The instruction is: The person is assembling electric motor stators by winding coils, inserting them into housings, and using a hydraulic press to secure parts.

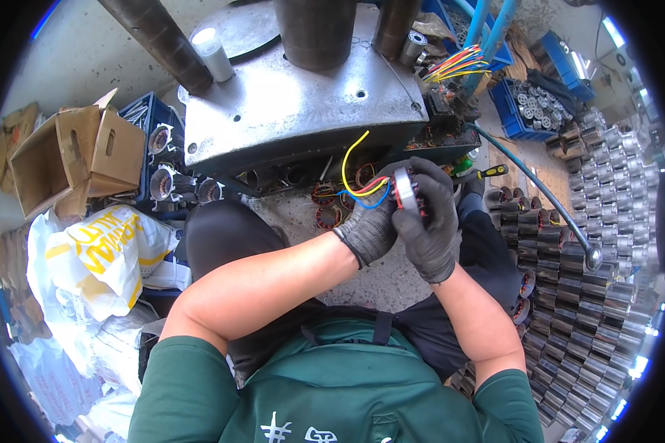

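Both my hands wear dark grey gloves and meet in front of the metal press. Between them is a motor stator [404, 190], a silvery ring with reddish windings at its edge. My right hand [430, 225] grips it from the right, fingers curled over the top and thumb below. My left hand [371, 229] is closed at its left side, by the lead wires [369, 188] in yellow, red and blue. One yellow wire curves up toward the press plate. The left fingertips are partly hidden behind the stator and wires.
The press's steel plate [303, 96] spans the front, with thick columns above. Several wound stators [326, 214] lie on the floor beneath. Stacked metal cylinders [569, 310] fill the right side, near a lever with a ball end [592, 257]. Cardboard boxes [74, 155] and plastic bags [103, 258] are left.
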Demonstrator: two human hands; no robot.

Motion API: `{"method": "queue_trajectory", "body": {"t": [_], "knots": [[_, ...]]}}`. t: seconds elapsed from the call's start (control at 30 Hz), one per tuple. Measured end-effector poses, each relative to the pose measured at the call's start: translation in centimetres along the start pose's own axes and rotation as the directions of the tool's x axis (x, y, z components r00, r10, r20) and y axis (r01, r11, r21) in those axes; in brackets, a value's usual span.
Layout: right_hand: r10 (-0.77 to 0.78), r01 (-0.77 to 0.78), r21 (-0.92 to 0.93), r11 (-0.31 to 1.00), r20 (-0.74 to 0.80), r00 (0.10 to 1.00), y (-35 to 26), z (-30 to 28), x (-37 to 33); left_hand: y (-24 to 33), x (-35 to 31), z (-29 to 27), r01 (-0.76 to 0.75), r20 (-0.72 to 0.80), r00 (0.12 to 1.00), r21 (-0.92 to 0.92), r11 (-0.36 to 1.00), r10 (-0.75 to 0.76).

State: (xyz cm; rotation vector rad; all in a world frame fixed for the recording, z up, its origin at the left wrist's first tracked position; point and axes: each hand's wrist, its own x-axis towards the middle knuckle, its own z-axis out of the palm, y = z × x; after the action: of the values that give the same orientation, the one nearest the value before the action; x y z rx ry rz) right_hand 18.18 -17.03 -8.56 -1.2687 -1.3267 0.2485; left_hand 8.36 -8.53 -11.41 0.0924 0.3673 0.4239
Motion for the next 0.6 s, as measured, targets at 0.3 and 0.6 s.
{"method": "queue_trajectory", "body": {"t": [0.3,0.6], "knots": [[0.529,-0.417,0.578,0.701,-0.031,0.848,-0.4,-2.7,2.3,2.1,-3.1,3.0,-0.437,0.190,0.886,0.646,0.625,0.423],[0.759,-0.495,0.856,0.150,0.221,0.612,1.0,-3.5,1.0,3.7,-2.2,2.4,-0.551,0.717,0.666,0.659,-0.512,0.206]]}}
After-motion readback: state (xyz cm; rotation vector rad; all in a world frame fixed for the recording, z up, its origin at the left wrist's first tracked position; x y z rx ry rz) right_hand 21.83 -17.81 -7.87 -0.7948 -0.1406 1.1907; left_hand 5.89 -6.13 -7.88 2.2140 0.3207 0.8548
